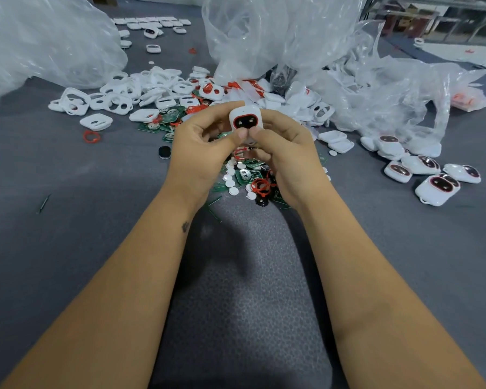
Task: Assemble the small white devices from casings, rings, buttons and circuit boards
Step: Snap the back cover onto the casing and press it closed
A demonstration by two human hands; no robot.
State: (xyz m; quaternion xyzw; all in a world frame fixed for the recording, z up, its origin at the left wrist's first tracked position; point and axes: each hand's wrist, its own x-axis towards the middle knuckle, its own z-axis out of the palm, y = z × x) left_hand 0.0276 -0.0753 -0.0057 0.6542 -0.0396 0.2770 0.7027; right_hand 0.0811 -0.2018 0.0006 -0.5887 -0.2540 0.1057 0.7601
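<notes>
Two bare hands meet above the middle of the grey table [68,248], pinching one small white device [245,119] between them. The left hand [199,153] wraps it from the left side and the right hand [286,153] from the right, with both thumbs pressed side by side on its lower front, just under the black button pad ringed in red. The device stands upright, its face toward the camera.

Directly beneath the hands lies a heap of green circuit boards [244,174], small white round buttons [232,186] and red rings [260,186]. One red ring [91,136] lies alone to the left, near a black button pad [164,152]. Toward the far edge, open white casings [118,101] are piled in a loose spread. Near the right edge sits a cluster of finished devices [435,189], faces up. Crumpled clear plastic bags [278,32] rise behind the piles at the far left corner, centre and right.
</notes>
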